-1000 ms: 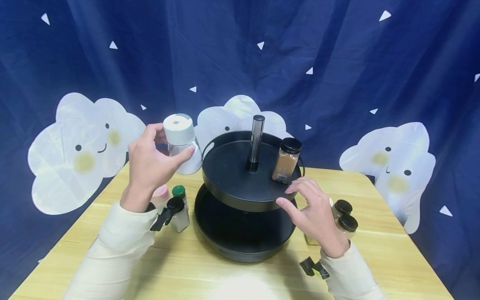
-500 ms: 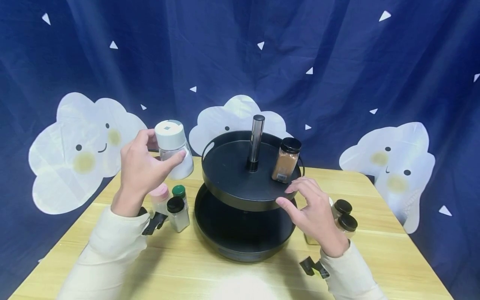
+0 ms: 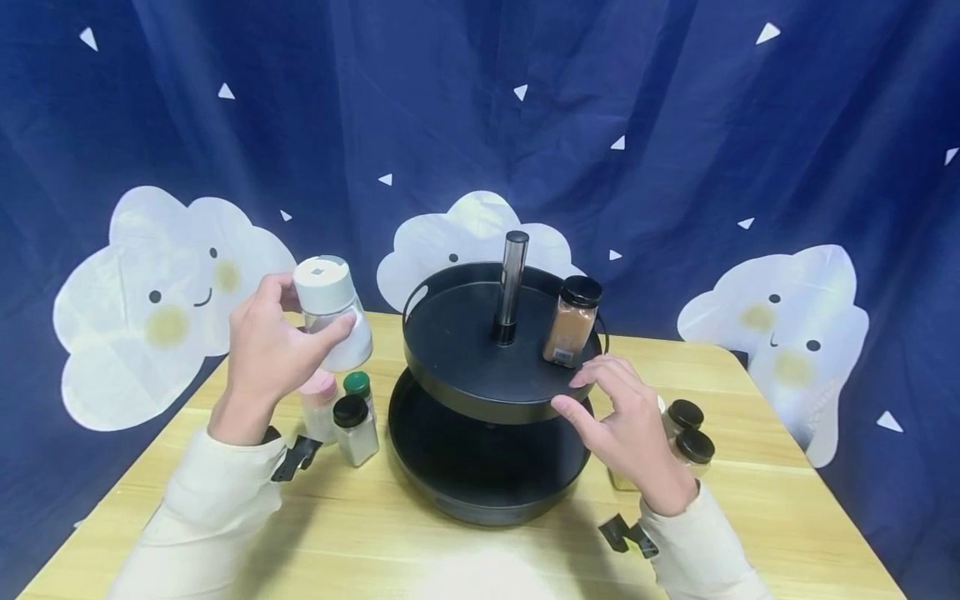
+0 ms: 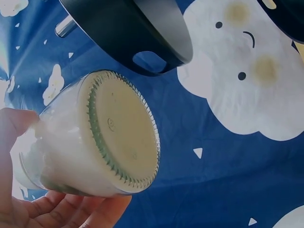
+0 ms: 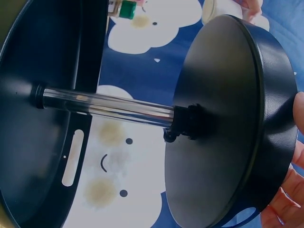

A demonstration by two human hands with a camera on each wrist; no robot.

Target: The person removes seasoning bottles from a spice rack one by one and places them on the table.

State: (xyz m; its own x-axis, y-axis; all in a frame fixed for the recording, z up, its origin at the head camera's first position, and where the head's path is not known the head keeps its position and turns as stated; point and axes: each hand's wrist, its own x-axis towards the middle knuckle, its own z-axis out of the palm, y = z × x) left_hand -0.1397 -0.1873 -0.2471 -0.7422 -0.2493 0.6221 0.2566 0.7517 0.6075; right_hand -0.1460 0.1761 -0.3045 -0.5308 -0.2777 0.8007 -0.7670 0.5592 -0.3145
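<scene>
My left hand [image 3: 273, 350] holds a clear jar [image 3: 350, 343] of white contents with a white lid, raised above the table at the left. Its round base faces the left wrist view, where my fingers [image 4: 71, 209] curl beneath the glass. At the tray's right side my right hand [image 3: 622, 425] grips the rim of the upper level, thumb and fingers at its edge. This black two-tier round tray [image 3: 457, 350] has a metal centre post [image 3: 513, 275]. On the upper level stands a brown spice jar [image 3: 572, 325] with a black lid.
Left of the tray stand a pink-capped jar [image 3: 320, 408], a green-capped jar [image 3: 358, 385] and a black-capped jar [image 3: 357, 433]. Several more jars [image 3: 693, 448] stand at the right, partly hidden by my right hand. A blue curtain [image 3: 442, 100] hangs behind the wooden table [image 3: 360, 550].
My left hand has moved left and down with the white-lidded jar, away from the upper tray. My right hand stays at the tray rim.
</scene>
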